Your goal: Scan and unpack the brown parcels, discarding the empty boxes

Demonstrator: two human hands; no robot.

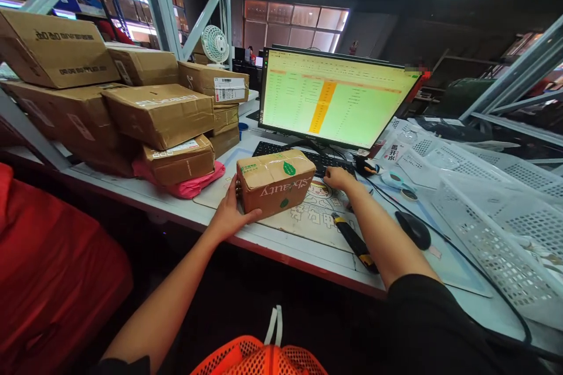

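Note:
A small taped cardboard box [275,183] with green stickers stands on the desk mat in front of me. My left hand [229,212] grips its left end, thumb along the near side. My right hand [339,177] rests with fingers curled on the black keyboard [308,157], just right of the box. Behind the keyboard a monitor [336,96] shows a green spreadsheet with an orange column.
A pile of cardboard parcels [132,105] and a pink bag [193,186] fill the desk's left. A yellow-black utility knife [354,241], a black mouse [413,229], tape rolls [396,180] and white perforated baskets [492,199] lie to the right. An orange mesh basket [259,357] is below me.

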